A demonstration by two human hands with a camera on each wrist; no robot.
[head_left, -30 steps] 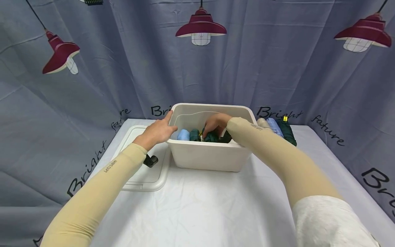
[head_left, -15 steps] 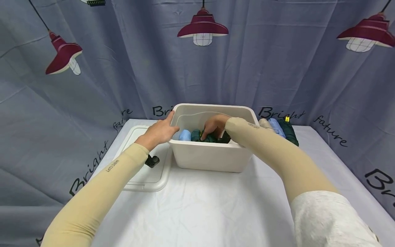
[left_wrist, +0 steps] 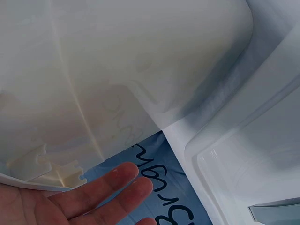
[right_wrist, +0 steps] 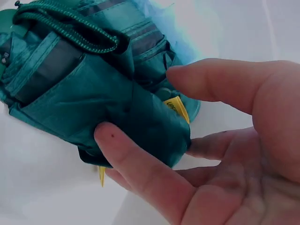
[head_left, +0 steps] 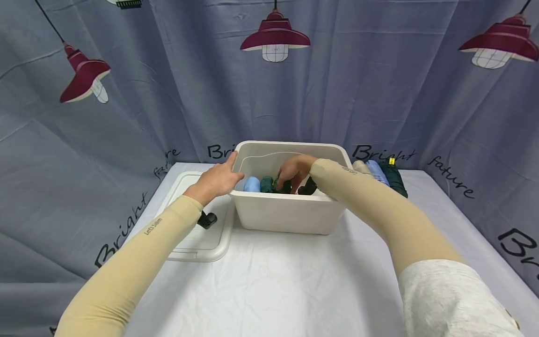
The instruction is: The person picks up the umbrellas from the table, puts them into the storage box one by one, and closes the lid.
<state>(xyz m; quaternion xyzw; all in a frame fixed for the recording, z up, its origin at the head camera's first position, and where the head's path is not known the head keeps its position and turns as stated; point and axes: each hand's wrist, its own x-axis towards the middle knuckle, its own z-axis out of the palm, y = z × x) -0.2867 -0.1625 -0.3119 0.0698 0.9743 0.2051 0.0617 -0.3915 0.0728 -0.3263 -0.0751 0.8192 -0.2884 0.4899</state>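
Note:
Inside a white plastic bin (head_left: 282, 213), my right hand (head_left: 294, 169) is at a dark green folded umbrella (right_wrist: 108, 103). Its extended index finger touches the umbrella's side, while the thumb stands near its end and other fingers lie partly behind it. The umbrella has a cord loop and a yellow tag. Another green folded umbrella (head_left: 266, 184) lies alongside, followed by a light blue rolled bundle (head_left: 252, 184) at the bin's left end. My left hand (head_left: 216, 180) rests at the bin's left rim, its fingers straight; in the left wrist view they reach below the rim outside.
The bin's white lid (head_left: 200, 243) lies flat on the table to the left, partly under my left forearm. Behind my right forearm, at the bin's right, lie a beige bundle (head_left: 361, 167), a blue one (head_left: 376, 172) and a dark green one (head_left: 393, 179). A grey-blue curtain (head_left: 358, 93) hangs behind.
My right hand has shifted slightly inside the bin, and a lower finger shows more over the green umbrella. My left hand remains at the rim.

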